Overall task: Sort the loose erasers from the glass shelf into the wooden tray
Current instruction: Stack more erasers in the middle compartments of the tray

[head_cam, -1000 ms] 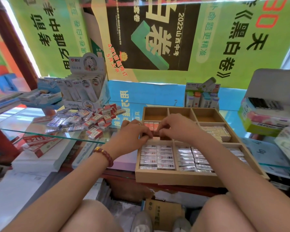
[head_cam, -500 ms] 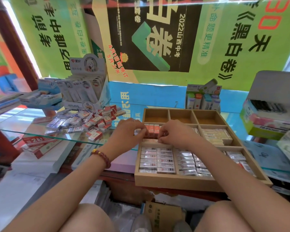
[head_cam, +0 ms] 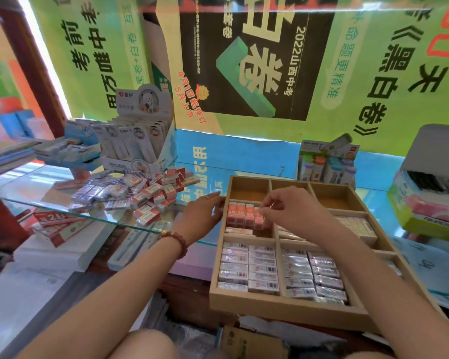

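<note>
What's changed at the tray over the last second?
Both hands were bunched over the red erasers; they have parted. The left hand slid left to the outer wall of the wooden tray, fingers straight. The right hand drew back right and seems to pinch the rightmost red eraser of the uncovered upright row. The loose pile on the glass shelf is unchanged.

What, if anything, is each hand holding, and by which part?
The right hand appears to pinch the rightmost upright orange eraser by its top end; the left hand holds nothing.
</note>
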